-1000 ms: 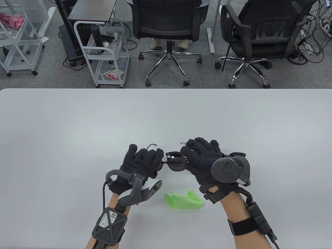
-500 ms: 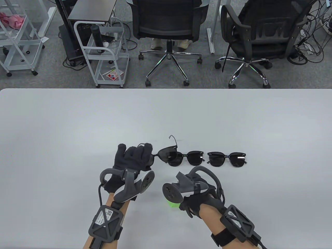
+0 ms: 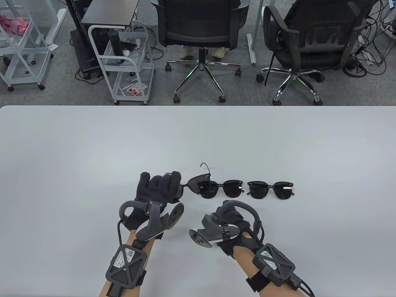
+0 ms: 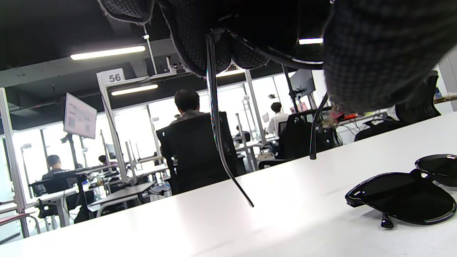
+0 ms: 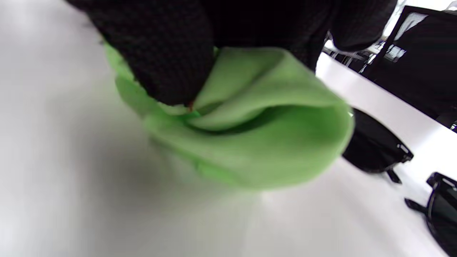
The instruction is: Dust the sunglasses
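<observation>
A: Where were the sunglasses?

B: One pair of black-framed, dark-lensed sunglasses [image 3: 198,182] was held up just left of the frame's centre, low in the table view. The gloved left hand [image 3: 159,190] was curled round one end of it, the free temple arm sticking upward. In the left wrist view both thin temples hung down from the gloved fingers [image 4: 214,43] above the tabletop.

A: And the others?

B: A second dark pair [image 3: 224,188] lay flat just right of the held one, partly overlapped by its lens. A third pair with silver-edged lenses [image 3: 270,189] lay close beside that, further right.

A: The right hand?

B: The right hand [image 3: 230,230] sat below the second pair, at lower centre. The right wrist view showed its fingers [image 5: 160,60] pinching a bunched bright green cloth [image 5: 250,142] just above the white surface.

A: How much room around them?

B: The white table [image 3: 62,154] stretched wide and bare to the left, right and towards its far edge at mid-frame. Beyond that edge stood two black office chairs [image 3: 201,27] and a white wire cart [image 3: 123,62].

A: Any writing?

B: A sign reading "56" [image 4: 115,77] appeared at the upper left of the left wrist view. The wrist module labels [image 3: 126,259] were too small to read.
</observation>
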Motion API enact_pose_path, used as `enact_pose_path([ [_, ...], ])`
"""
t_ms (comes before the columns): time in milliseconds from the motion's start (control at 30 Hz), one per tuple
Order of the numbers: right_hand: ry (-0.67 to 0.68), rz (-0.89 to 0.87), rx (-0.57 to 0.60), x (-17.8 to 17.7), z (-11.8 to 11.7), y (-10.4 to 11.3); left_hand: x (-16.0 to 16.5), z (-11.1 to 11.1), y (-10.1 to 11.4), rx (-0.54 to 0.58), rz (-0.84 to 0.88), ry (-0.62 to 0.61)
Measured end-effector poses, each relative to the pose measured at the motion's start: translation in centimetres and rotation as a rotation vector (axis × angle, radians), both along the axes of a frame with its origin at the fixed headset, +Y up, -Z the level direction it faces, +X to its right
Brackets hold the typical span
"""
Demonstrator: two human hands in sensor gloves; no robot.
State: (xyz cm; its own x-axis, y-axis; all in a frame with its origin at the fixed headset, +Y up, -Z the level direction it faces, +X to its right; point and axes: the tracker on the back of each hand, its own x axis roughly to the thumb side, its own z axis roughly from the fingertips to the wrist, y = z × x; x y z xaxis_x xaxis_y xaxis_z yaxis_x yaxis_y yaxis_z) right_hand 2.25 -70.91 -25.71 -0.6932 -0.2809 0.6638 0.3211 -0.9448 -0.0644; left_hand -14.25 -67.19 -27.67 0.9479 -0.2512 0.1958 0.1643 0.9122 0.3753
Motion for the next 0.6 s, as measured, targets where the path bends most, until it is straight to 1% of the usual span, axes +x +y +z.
enact_pose_path([
  [67,-0.044,-0.258,0.027,2.0,-0.4,2.0,-0.2,0.0,0.1,-0.007,0.028,0.004],
  [100,-0.065,-0.356,0.017,2.8,-0.6,2.4,-0.3,0.0,0.2,-0.012,0.043,0.006],
  [133,-0.116,-0.519,-0.015,4.2,-1.0,2.9,-0.4,0.0,0.2,-0.022,0.073,0.009],
  [167,-0.172,-0.663,-0.073,5.6,-1.5,3.1,-0.5,0.1,0.4,-0.026,0.096,0.008],
  [200,-0.2,-0.752,-0.113,6.4,-1.9,3.1,-0.6,0.1,0.4,-0.029,0.111,0.006],
  [233,-0.253,-0.895,-0.16,7.8,-2.4,2.8,-0.7,0.2,0.5,-0.035,0.13,0.0],
  [267,-0.283,-0.964,-0.184,8.5,-2.7,2.6,-0.6,0.3,0.6,-0.035,0.139,-0.008],
  [300,-0.322,-1.073,-0.24,9.6,-3.2,2.2,-0.5,0.5,0.7,-0.035,0.144,-0.02],
  [400,-0.431,-1.333,-0.355,11.6,-3.8,1.0,-0.1,1.0,1.0,-0.019,0.143,-0.047],
  [533,-0.486,-1.637,-0.535,12.5,-3.9,-0.1,0.8,1.5,1.2,-0.01,0.129,-0.079],
  [600,-0.526,-1.753,-0.583,12.8,-3.8,-0.6,0.9,1.8,1.5,0.005,0.132,-0.068],
])
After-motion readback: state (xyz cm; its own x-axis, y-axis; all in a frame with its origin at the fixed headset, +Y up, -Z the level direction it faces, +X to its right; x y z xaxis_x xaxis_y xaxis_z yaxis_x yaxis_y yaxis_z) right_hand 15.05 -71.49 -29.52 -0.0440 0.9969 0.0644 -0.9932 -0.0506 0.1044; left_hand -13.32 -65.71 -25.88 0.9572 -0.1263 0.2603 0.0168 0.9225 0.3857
